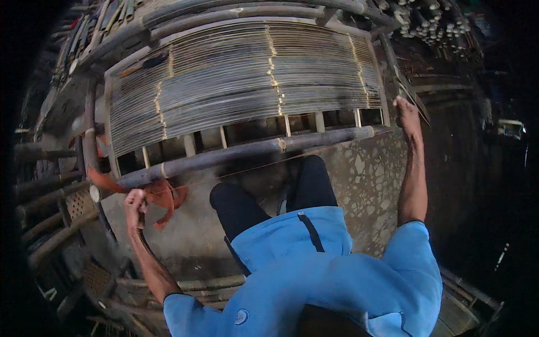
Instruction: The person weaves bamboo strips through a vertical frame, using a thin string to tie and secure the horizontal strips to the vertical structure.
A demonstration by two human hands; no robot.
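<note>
In front of me a bamboo bench frame holds a panel of thin slats [224, 78], bound crosswise by pale yellow lashings. Along its near side runs a thick bamboo pole [224, 158]. My left hand [135, 206] is closed in a pinch by the pole's left end, on a thin reddish cord [264, 165]. That cord stretches taut below the pole, toward the right end. Beside my left hand hangs an orange strip of cloth or plastic [165, 196]. My right hand [409, 117] is closed off the panel's right edge; what its fingers hold is too small to tell.
A dark-handled tool [154, 60] lies on the slats at upper left. A long flat piece [412, 92] leans near my right hand. Bundled bamboo [432, 22] is stacked at the far right, with more poles [50, 224] on the left. Behind me are bamboo poles [191, 283].
</note>
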